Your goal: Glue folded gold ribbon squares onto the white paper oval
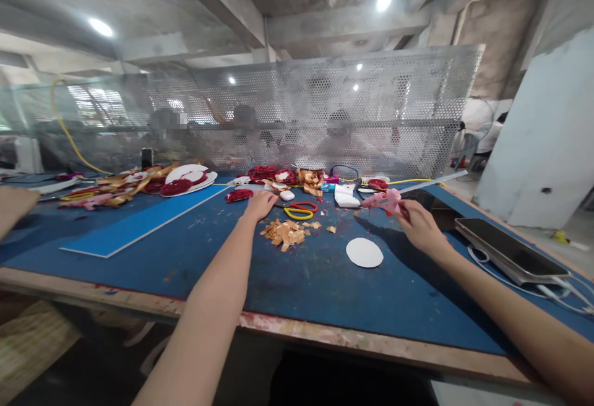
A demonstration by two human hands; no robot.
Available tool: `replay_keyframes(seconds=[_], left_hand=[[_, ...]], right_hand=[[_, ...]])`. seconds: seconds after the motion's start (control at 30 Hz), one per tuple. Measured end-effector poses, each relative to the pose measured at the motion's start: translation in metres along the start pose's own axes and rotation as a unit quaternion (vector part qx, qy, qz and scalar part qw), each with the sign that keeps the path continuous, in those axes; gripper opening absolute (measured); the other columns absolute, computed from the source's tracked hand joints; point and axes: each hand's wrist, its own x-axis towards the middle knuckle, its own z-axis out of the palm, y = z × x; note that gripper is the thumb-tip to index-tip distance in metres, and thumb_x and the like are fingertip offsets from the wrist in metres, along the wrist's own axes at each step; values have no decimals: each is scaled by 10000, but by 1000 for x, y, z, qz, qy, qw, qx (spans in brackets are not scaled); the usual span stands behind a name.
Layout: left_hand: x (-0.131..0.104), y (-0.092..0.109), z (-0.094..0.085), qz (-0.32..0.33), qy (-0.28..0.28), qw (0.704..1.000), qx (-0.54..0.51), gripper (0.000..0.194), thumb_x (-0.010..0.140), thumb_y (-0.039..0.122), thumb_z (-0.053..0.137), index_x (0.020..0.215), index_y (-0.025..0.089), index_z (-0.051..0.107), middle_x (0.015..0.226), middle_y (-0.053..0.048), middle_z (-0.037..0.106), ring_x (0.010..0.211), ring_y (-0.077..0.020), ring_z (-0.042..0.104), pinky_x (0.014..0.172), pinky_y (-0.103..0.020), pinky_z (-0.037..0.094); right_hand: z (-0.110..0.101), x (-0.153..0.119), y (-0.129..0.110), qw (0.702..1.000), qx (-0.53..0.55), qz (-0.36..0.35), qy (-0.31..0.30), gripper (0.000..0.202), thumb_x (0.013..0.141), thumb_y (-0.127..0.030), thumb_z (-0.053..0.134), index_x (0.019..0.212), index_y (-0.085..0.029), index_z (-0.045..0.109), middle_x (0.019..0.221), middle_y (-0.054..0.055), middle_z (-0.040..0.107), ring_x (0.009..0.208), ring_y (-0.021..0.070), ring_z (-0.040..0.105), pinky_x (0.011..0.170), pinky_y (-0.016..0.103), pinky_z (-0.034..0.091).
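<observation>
My right hand (420, 226) is closed round the handle of a pink glue gun (392, 200), whose nozzle points left; a long pale glue stick (434, 181) sticks out behind it. Below the gun lies a white paper disc (364, 252), flat and untouched. My left hand (260, 205) rests on the table with its fingers loosely apart, nothing visible in it, though the fingertips are partly hidden. Beside it are a dark red bundle (239, 195), a small white case (286, 195) and scissors (301, 210) with red and yellow handles. Nearer me is a heap of gold scraps (284, 233).
A blue board (148, 220) lies at the left, near another person's hand (16, 208). Red and gold material (134, 183) is piled behind it. A tablet-like device (510, 250) with white cables lies at the right. A perforated metal screen (301, 109) borders the table's far side.
</observation>
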Motion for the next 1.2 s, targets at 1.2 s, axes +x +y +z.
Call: replay_keyframes(seconds=[1.2], left_hand=[[-64, 146, -12, 144, -85, 943, -289, 156, 711, 311, 638, 665, 166, 671, 672, -33, 667, 652, -183, 597, 580, -246, 380]], right_hand=[[9, -8, -15, 996, 80, -18, 22, 341, 859, -451, 382, 936, -172, 562, 866, 118, 609, 831, 237, 573, 780, 381, 463]])
